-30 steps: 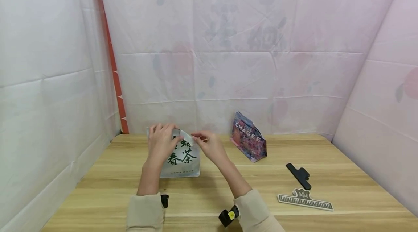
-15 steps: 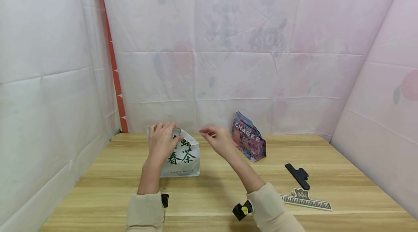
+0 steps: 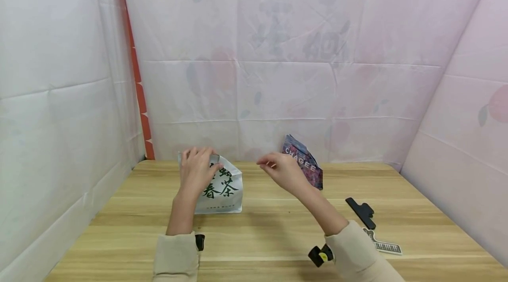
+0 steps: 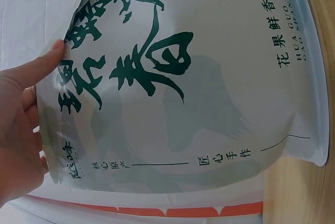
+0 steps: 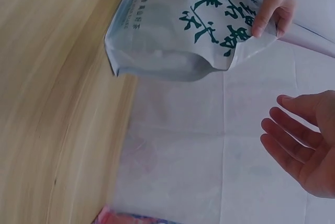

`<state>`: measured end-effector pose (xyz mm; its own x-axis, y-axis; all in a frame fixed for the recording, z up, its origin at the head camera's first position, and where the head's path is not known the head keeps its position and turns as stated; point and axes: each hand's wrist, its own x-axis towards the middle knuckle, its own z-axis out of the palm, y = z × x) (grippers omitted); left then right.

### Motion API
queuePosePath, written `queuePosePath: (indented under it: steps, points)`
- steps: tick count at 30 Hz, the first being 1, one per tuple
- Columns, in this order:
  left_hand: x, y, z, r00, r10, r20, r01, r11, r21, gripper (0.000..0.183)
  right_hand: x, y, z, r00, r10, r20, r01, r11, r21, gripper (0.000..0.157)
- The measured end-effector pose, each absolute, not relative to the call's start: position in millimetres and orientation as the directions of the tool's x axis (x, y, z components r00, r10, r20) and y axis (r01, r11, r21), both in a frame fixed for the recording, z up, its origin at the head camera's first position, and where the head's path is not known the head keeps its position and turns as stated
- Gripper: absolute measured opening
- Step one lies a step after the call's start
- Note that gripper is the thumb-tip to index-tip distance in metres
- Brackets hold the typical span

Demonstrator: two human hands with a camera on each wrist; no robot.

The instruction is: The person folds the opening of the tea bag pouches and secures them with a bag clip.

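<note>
A pale tea bag (image 3: 224, 198) with dark green Chinese lettering stands upright on the table, left of centre. My left hand (image 3: 196, 169) pinches its top edge, thumb on the front and fingers behind, as the left wrist view also shows. The bag's top right corner slants downward. Apart from the bag, my right hand (image 3: 282, 169) hovers to its right, fingers loosely bent and holding nothing; in the right wrist view that hand (image 5: 309, 140) has a gap between thumb and fingers. Behind it stands a purple-red bag marked CHAGEE (image 3: 307, 161), partly covered by the hand.
A black clip (image 3: 361, 212) lies on the right of the wooden table (image 3: 246, 251). Nearer me is a white clip with a piano-key pattern (image 3: 389, 247), partly hidden by my right sleeve. Pale cloth walls (image 3: 278, 92) enclose the back and sides.
My right hand has let go of the tea bag's top right corner and moved right, now in front of the CHAGEE bag. My left hand keeps its hold in the same place.
</note>
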<state>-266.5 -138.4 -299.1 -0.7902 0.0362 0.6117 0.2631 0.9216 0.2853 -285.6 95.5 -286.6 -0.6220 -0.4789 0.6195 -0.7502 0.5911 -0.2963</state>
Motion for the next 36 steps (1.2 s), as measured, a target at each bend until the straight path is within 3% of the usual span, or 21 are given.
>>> queuePosePath:
  steps: [14,25,32,36]
  points:
    - [-266,-141,-301,-0.802,0.03,0.597,0.251,0.923,0.291,0.032,-279,155,-295,-0.575,-0.601,0.555,-0.774,0.619,-0.132,0.008]
    - [-266,-142,-302,-0.802,0.032,0.596,0.253,0.923,0.291,0.032,-266,205,-298,-0.625,-0.684,0.377,-0.776,0.594,-0.211,0.011]
    - [-265,-141,-302,-0.8,0.03,0.6,0.249,0.925,0.286,0.033,-256,239,-300,-0.694,-0.664,0.278,-0.719,0.662,-0.211,0.01]
    - [-265,-141,-302,-0.801,0.028,0.598,0.246,0.926,0.286,0.033,-254,259,-306,-0.698,-0.675,0.238,-0.716,0.667,-0.207,0.01]
